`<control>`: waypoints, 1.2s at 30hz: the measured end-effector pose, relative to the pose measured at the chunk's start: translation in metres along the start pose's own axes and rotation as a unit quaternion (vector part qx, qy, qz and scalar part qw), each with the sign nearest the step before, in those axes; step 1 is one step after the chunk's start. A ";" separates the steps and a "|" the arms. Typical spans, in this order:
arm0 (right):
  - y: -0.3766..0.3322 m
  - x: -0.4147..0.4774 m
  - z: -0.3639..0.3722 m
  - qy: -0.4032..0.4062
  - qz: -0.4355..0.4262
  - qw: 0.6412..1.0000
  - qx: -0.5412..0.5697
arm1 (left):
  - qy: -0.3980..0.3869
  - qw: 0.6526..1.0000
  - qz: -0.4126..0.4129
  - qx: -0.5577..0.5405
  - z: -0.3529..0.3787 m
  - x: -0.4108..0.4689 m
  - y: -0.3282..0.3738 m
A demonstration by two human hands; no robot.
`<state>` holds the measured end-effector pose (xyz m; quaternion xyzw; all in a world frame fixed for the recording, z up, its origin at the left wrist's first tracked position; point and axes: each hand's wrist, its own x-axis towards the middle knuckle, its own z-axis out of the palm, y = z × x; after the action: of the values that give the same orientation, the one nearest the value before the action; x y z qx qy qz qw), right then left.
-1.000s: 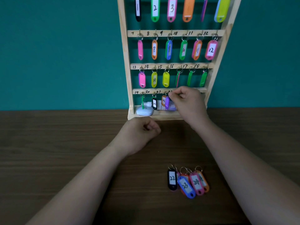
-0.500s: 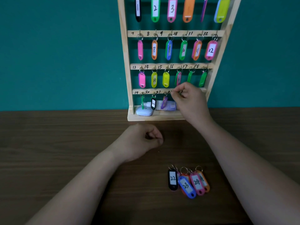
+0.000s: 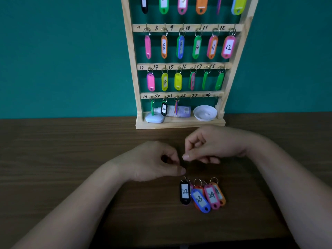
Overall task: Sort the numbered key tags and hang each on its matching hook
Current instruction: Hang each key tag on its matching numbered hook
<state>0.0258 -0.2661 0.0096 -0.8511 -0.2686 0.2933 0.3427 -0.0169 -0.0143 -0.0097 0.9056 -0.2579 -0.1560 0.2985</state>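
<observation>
Rack (image 3: 133, 69): wooden, upright against the wall at the far edge of the table (image 3: 53, 159); numbered rails, tags hanging down to hook 21.
Latest change: tag 21 (image 3: 176, 107) now hangs free on the bottom rail (image 3: 215, 94), edge-on to the camera; a second ago the right hand was up there against it.
Right hand (image 3: 213, 146): has come down off the rack and sits low over the table beside the left hand; fingers curled in, thumb against forefinger, nothing visible between them.
Left hand (image 3: 150, 160): fingers curled, thumb tip just above the ring of tag 22 (image 3: 185, 192); nothing seen in it, and whether it touches the ring cannot be told.
Loose stock: tag 22 (black), tag 23 (image 3: 200, 200) and tag 24 (image 3: 211, 195) lie overlapping on the table just nearer than the hands, with an orange tag (image 3: 221, 196) partly under 24.
Open places: the hooks marked 22, 23 and 24 carry nothing.
Reading for the task: 21 looks done, so 22 is probably next to be picked up; three hangings appear to be left.
Shelf items: a bottle (image 3: 181, 111) lying down and a white bowl (image 3: 204, 113).
</observation>
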 end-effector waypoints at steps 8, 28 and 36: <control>-0.017 -0.002 0.014 -0.100 0.037 0.991 -0.077 | -0.033 0.999 -0.021 0.025 0.001 0.000 0.007; 0.000 0.001 0.001 0.008 0.009 0.999 -0.030 | 0.058 0.995 -0.017 -0.083 -0.001 -0.001 -0.003; 0.015 0.006 -0.016 0.174 0.004 0.984 0.025 | 0.132 0.988 0.005 -0.082 -0.002 0.005 -0.003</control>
<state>0.0453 -0.2783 0.0058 -0.8814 -0.1940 0.1483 0.4043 -0.0110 -0.0138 -0.0102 0.8895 -0.2074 -0.0545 0.4035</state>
